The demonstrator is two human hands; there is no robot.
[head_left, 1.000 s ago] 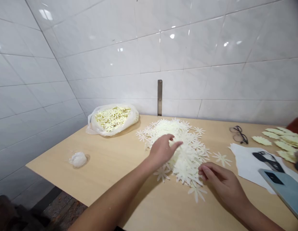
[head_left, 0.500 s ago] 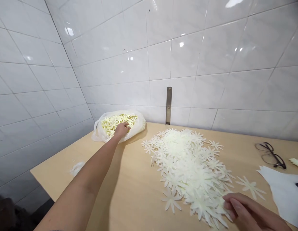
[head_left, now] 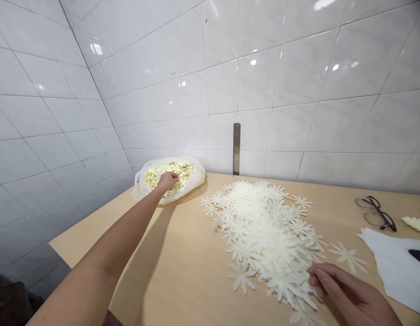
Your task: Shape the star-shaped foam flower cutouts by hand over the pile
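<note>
My left hand point(head_left: 167, 180) is stretched far out into the open plastic bag point(head_left: 193, 181) at the back of the desk point(head_left: 183, 267), fingers curled among the yellowish flower cut-outs point(head_left: 181, 168); I cannot tell if it grasps any. My right hand point(head_left: 349, 296) lies flat, grasping nothing, on the near edge of the big heap of white paper flowers point(head_left: 264, 226). I judge the work only begun: the bag looks full. Glasses point(head_left: 376, 213) lie apart.

Black-rimmed glasses point(head_left: 375, 212) lie on the table point(head_left: 183, 267) at the right, near a white sheet point(head_left: 393, 267). A metal bracket point(head_left: 236, 148) stands upright on the tiled wall point(head_left: 298, 90).
</note>
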